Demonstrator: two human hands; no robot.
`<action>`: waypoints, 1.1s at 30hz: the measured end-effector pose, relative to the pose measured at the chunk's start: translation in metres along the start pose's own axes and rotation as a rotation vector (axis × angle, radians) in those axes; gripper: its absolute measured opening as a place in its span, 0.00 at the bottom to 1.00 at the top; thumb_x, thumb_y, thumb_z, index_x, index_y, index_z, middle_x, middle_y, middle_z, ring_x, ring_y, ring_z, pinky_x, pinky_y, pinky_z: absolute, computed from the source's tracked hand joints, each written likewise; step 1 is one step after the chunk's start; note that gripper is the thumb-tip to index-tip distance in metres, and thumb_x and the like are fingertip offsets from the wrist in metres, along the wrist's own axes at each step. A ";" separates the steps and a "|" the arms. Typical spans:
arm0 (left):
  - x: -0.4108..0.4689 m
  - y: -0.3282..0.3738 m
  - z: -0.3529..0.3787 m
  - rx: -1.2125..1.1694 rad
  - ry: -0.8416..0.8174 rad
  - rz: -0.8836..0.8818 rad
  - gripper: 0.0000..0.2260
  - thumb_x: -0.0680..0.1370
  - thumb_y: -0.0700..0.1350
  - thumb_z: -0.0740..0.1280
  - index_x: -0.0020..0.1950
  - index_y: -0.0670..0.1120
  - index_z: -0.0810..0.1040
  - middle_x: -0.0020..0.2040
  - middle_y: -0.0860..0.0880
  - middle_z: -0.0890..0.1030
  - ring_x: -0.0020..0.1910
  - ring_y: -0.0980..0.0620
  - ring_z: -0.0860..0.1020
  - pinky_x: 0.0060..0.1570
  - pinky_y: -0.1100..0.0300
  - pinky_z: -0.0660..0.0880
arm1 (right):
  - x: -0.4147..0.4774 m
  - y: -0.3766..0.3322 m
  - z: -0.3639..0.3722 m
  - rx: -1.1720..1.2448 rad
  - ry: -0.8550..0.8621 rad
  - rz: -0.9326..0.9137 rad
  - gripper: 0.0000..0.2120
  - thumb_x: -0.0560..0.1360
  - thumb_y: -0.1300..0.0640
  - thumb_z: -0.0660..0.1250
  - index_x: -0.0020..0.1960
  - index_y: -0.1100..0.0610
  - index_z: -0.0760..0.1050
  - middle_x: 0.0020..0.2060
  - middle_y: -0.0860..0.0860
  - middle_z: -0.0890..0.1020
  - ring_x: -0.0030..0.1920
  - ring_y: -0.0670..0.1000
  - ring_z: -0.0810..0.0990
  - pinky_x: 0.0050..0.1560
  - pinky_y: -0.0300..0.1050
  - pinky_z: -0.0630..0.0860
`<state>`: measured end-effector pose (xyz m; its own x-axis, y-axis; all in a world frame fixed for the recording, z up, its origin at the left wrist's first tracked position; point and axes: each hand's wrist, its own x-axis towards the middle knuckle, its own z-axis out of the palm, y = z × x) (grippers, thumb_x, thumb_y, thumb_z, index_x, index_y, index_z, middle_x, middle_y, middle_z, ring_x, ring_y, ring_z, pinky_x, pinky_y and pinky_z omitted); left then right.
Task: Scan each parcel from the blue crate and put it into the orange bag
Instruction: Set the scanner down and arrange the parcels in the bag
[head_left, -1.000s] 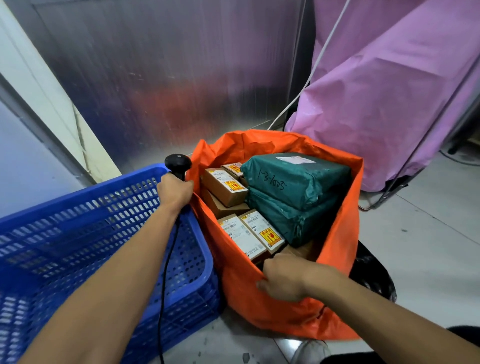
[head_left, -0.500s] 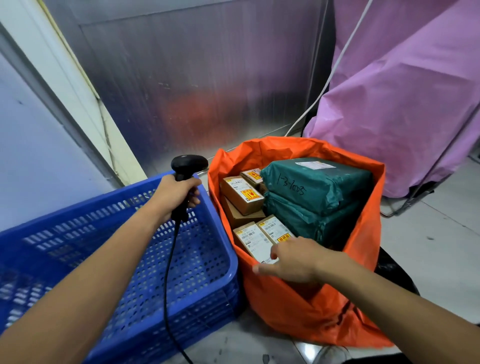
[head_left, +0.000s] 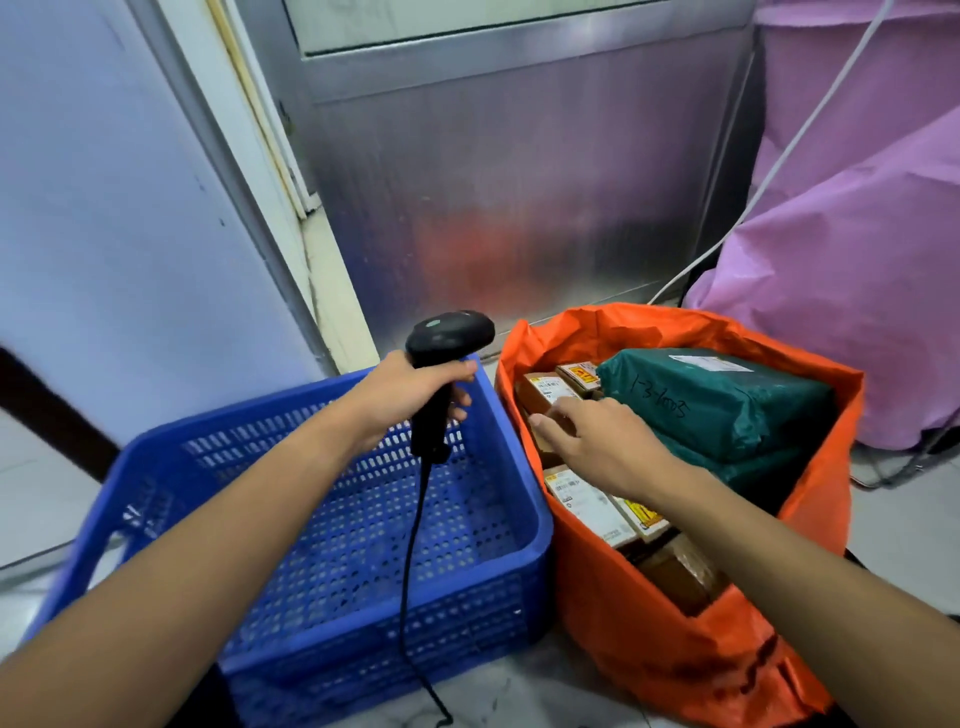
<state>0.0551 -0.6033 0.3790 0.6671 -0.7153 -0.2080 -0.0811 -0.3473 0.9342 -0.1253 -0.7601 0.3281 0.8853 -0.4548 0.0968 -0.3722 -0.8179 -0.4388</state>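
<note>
Orange bag (head_left: 649, 644) on tiled floor (head_left: 906, 535)

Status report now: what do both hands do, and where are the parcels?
Left hand grips scanner above blue crate. Right hand reaches over boxes in orange bag, holding nothing. No parcel visible in crate. Nothing blocking.

Right hand (head_left: 597, 441) deeper in orange bag (head_left: 675, 654)

The blue crate (head_left: 374, 639) is perforated hard plastic with a soft sheen. The orange bag (head_left: 649, 654) is thin, crinkled, glossy plastic film. 2 green parcels (head_left: 717, 400) have wrinkled, shiny plastic wrap. The boxes (head_left: 582, 499) are matt brown cardboard with paper labels. The scanner (head_left: 447, 332) is black plastic. The wall panel (head_left: 519, 208) is brushed metal.
</note>
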 end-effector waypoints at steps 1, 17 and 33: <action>-0.007 0.000 -0.005 0.020 0.004 0.006 0.13 0.80 0.51 0.73 0.54 0.41 0.84 0.44 0.42 0.87 0.42 0.46 0.86 0.49 0.52 0.81 | 0.003 -0.010 0.004 0.043 0.005 -0.029 0.21 0.82 0.36 0.56 0.56 0.50 0.80 0.44 0.48 0.84 0.50 0.55 0.82 0.49 0.51 0.76; -0.111 -0.008 -0.094 -0.130 0.286 0.046 0.16 0.78 0.59 0.72 0.51 0.47 0.85 0.42 0.50 0.88 0.46 0.51 0.88 0.48 0.51 0.85 | 0.019 -0.192 0.031 0.410 -0.224 -0.343 0.23 0.79 0.38 0.66 0.72 0.42 0.70 0.35 0.47 0.81 0.34 0.45 0.77 0.39 0.45 0.72; -0.145 -0.086 -0.164 -0.337 0.639 -0.151 0.06 0.79 0.43 0.73 0.51 0.40 0.83 0.47 0.41 0.86 0.45 0.46 0.83 0.49 0.49 0.81 | 0.042 -0.290 0.102 0.225 -0.315 -0.419 0.19 0.73 0.36 0.65 0.51 0.51 0.74 0.43 0.51 0.83 0.46 0.57 0.82 0.48 0.54 0.79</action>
<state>0.0871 -0.3703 0.3767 0.9627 -0.1456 -0.2279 0.2088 -0.1355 0.9685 0.0480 -0.5059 0.3687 0.9978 0.0471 0.0475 0.0663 -0.7951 -0.6028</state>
